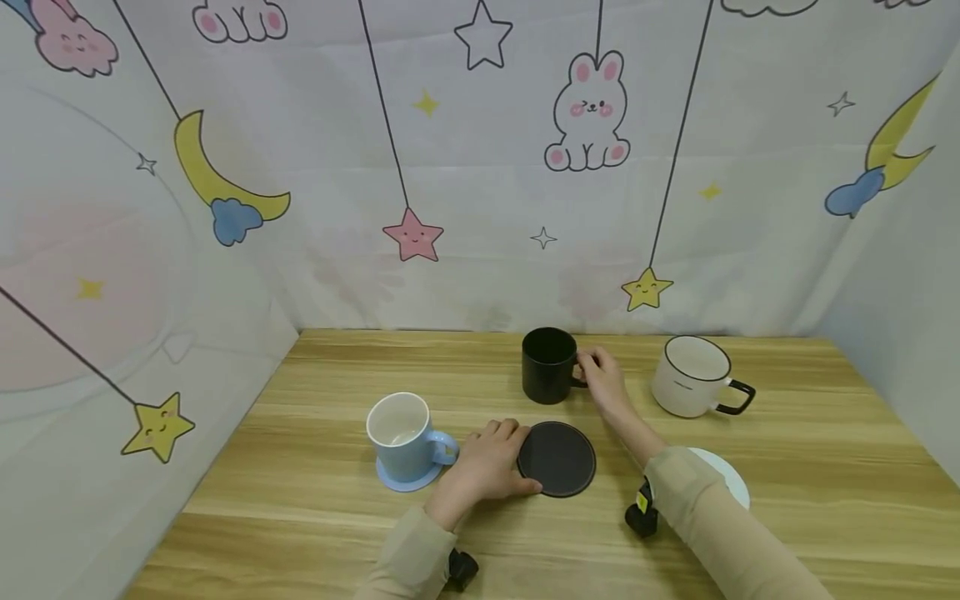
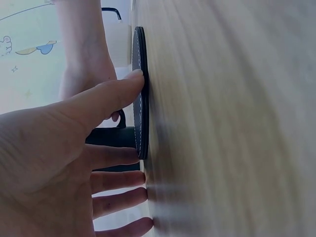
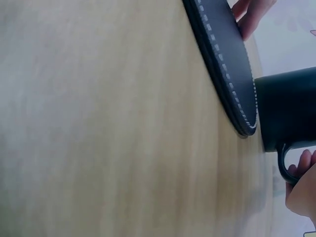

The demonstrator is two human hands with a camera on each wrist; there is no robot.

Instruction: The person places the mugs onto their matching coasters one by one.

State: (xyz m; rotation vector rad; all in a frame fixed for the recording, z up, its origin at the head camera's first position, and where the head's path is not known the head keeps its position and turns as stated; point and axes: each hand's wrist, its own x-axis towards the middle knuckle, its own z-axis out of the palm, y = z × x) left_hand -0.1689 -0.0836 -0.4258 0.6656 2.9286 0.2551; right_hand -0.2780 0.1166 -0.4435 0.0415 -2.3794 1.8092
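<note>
In the head view my left hand (image 1: pixel 491 458) is at the left side of a round black coaster (image 1: pixel 557 459). Its thumb (image 2: pixel 126 89) and forefinger hold the coaster's rim; the other fingers stretch out past it, tips at the tabletop. White stitching runs around the coaster's edge in the right wrist view. Just behind it, a black mug (image 1: pixel 547 367) stands upright, its dark inside facing up. My right hand (image 1: pixel 602 379) grips this mug's handle (image 3: pixel 284 165) from the right, fingers curled through it.
A light blue mug (image 1: pixel 408 442) stands on a blue coaster (image 1: pixel 396 483) at left. At back right is a white mug (image 1: pixel 686 383) with black rim and handle. My right sleeve partly covers a white round coaster (image 1: pixel 733 479). A printed cloth (image 1: pixel 480 167) hangs behind the wooden table (image 1: pixel 300 533).
</note>
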